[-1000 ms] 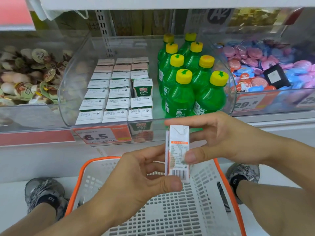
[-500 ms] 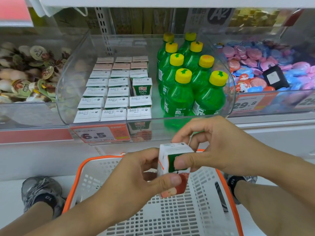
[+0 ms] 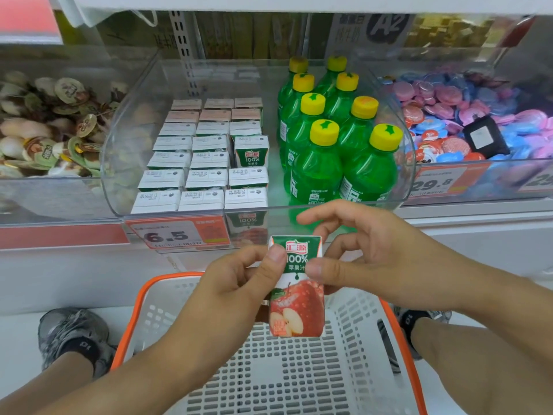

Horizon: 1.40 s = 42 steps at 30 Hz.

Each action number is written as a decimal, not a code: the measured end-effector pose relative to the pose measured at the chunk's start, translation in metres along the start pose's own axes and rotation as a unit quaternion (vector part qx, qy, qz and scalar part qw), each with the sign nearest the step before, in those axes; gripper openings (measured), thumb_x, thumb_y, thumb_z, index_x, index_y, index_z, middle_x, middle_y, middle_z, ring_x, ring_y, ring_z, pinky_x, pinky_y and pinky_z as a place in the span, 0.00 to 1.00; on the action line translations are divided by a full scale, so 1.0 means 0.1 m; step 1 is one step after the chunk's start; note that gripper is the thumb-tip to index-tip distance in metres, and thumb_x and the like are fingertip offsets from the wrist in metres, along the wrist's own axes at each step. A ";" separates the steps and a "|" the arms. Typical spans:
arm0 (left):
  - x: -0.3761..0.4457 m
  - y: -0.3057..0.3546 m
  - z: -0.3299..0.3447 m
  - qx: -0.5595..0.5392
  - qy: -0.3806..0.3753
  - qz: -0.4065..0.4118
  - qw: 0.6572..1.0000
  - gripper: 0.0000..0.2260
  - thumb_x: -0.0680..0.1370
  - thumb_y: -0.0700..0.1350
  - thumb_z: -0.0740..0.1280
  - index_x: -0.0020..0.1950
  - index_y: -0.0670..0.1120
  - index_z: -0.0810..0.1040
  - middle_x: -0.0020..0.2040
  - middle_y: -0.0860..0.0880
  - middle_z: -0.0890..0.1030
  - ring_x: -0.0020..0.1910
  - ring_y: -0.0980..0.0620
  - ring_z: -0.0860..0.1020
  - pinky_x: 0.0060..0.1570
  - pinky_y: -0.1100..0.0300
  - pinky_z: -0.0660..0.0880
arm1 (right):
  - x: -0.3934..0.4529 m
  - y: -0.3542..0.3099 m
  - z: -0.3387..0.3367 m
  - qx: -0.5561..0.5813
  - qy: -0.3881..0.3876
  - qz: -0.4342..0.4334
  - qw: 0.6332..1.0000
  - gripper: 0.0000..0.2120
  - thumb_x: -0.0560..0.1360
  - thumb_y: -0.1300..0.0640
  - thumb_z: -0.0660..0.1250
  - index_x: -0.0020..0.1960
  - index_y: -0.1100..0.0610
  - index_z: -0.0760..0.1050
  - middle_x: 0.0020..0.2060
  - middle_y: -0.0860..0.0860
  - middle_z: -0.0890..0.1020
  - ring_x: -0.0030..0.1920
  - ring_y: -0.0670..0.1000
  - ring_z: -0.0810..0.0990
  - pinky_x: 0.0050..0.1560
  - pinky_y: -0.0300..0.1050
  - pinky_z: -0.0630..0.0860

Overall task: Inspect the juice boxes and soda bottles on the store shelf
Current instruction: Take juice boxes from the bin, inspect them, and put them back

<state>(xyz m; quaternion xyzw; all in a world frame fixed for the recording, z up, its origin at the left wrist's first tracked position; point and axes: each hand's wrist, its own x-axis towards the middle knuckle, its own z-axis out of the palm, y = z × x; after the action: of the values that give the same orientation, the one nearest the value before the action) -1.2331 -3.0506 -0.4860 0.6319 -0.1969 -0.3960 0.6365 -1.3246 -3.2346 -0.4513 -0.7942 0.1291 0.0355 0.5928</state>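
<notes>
Fingers first: left hand (image 3: 239, 283) pinches the juice box (image 3: 296, 286) with its thumb on the upper left of the front face and the other fingers behind it. Right hand (image 3: 368, 259) has its thumb pressed on the box's right edge, index and middle fingers spread loose above and behind the top.

Largest down:
- Store shelf (image 3: 449, 235): white, runs the full width, red strip along the left front edge.
- Clear bin (image 3: 119, 163): curved plastic, sits on the shelf and holds both drink types.
- Basket (image 3: 299, 384): white perforated, orange rim, on the floor directly under the hands, between two grey shoes.
- Soda bottles (image 3: 344, 145): green with yellow caps, upright in two rows on the bin's right side.
- Boxed juice stock (image 3: 206, 157): three columns on the bin's left, white tops up; one gap in the right column exposes a green "100%" face.
- Price tag (image 3: 176, 235): reads 6.5, clipped on the bin front.
- Held box: upright, front face toward the camera, green top, red apple below, in front of the bin and above the basket.
</notes>
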 end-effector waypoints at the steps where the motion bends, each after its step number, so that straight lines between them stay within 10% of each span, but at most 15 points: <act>1: 0.01 0.01 0.00 -0.005 0.004 -0.003 1.000 0.20 0.72 0.57 0.63 0.55 0.46 0.83 0.45 0.40 0.86 0.37 0.46 0.82 0.37 0.55 0.82 | 0.00 0.01 0.01 -0.008 -0.009 -0.007 1.000 0.28 0.64 0.49 0.78 0.63 0.45 0.76 0.50 0.47 0.75 0.44 0.57 0.83 0.44 0.58 0.84; 9: 0.00 -0.02 0.02 -0.002 0.021 -0.018 1.000 0.19 0.73 0.56 0.63 0.53 0.46 0.84 0.41 0.37 0.85 0.34 0.46 0.82 0.35 0.58 0.81 | -0.02 0.01 0.02 -0.042 -0.090 -0.014 0.995 0.35 0.63 0.59 0.84 0.65 0.41 0.74 0.60 0.52 0.74 0.50 0.51 0.83 0.48 0.47 0.84; 27: 0.03 0.02 -0.05 0.083 0.015 0.051 0.995 0.21 0.74 0.60 0.61 0.53 0.46 0.84 0.48 0.45 0.86 0.50 0.43 0.84 0.56 0.46 0.79 | -0.04 -0.06 0.05 -0.091 -0.075 -0.043 0.992 0.34 0.64 0.62 0.83 0.62 0.38 0.74 0.50 0.41 0.75 0.48 0.52 0.82 0.40 0.55 0.84; 42: 0.02 0.02 -0.13 0.121 0.017 0.174 0.977 0.15 0.66 0.44 0.79 0.50 0.56 0.83 0.50 0.52 0.85 0.53 0.52 0.83 0.52 0.63 0.80 | 0.05 -0.01 0.05 -0.103 -0.009 -0.049 0.993 0.18 0.70 0.37 0.68 0.54 0.44 0.81 0.50 0.46 0.82 0.53 0.46 0.81 0.48 0.54 0.83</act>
<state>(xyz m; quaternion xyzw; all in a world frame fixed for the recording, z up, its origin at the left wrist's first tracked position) -1.2221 -3.0437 -0.4863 0.6673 -0.3391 -0.2414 0.6176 -1.3186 -3.2302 -0.4529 -0.8562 0.0803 0.0262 0.5097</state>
